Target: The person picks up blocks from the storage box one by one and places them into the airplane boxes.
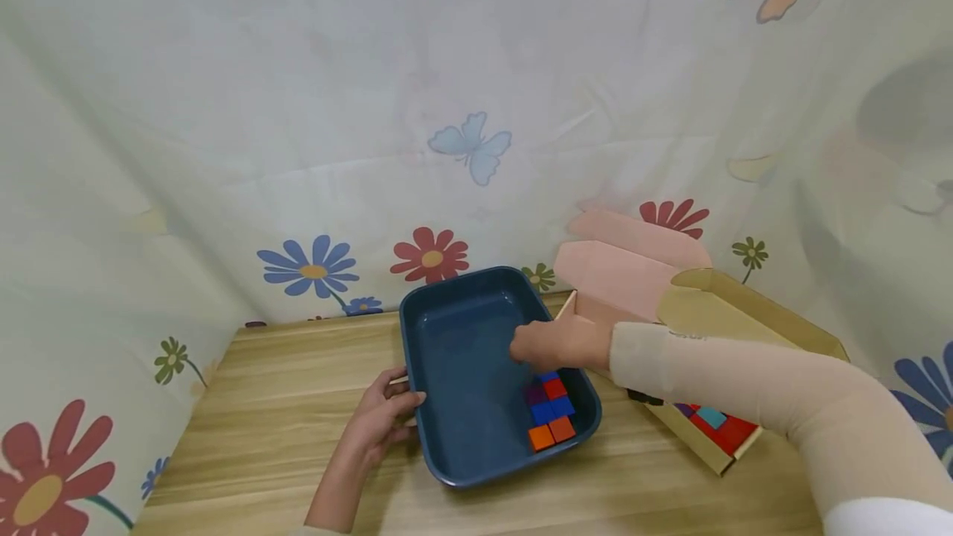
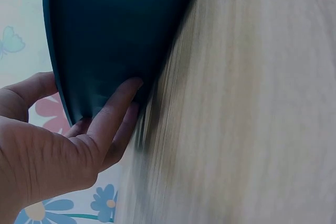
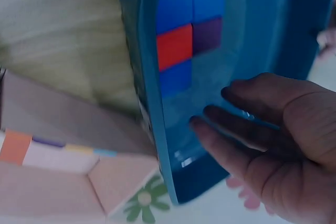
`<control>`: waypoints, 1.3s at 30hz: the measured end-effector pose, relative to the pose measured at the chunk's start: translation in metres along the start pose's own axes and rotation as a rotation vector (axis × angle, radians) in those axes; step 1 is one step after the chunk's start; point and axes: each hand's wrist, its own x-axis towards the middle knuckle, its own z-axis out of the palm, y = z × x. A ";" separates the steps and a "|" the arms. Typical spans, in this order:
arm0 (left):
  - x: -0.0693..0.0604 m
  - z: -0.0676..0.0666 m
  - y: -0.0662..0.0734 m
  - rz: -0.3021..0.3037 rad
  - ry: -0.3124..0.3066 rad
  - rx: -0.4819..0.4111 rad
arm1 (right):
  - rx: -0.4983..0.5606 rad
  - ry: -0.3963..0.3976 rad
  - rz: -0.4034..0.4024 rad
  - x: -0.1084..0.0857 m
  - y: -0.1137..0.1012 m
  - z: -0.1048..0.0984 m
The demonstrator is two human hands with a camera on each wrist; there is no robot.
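A dark blue rectangular tray (image 1: pixel 469 404) stands on the wooden table. My left hand (image 1: pixel 380 418) holds its left side, the thumb over the rim and the fingers against the outer wall (image 2: pixel 105 40). Over the tray's right side is my right hand (image 1: pixel 558 343), its fingers (image 3: pixel 218 140) loosely bent with nothing seen between them. Just beyond those fingertips, colored blocks sit in two columns along the tray's right wall: a red block (image 3: pixel 175 47), a purple block (image 3: pixel 207 35), blue blocks (image 3: pixel 175 10) and orange blocks (image 1: pixel 562 428).
Right of the tray lies an opened cardboard box (image 1: pixel 692 437) with red, teal and purple blocks (image 1: pixel 733 434) inside. Its flaps (image 1: pixel 633 271) stand raised at the back. My right forearm crosses over the box. A flowered cloth (image 1: pixel 357 147) hangs behind the table (image 1: pixel 298 379).
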 end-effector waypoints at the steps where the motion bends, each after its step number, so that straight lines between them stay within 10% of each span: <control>1: 0.000 0.000 0.000 -0.001 0.000 0.000 | -0.002 -0.021 0.011 0.003 -0.004 0.003; 6: 0.002 0.000 -0.003 -0.002 -0.004 0.007 | 0.133 -0.086 0.065 0.018 -0.015 0.017; 16: 0.003 -0.001 -0.006 0.000 -0.001 0.006 | 0.011 -0.182 0.086 0.034 -0.019 0.023; 39: 0.005 0.000 -0.008 -0.020 0.009 0.035 | 0.240 0.028 0.006 0.029 0.002 0.012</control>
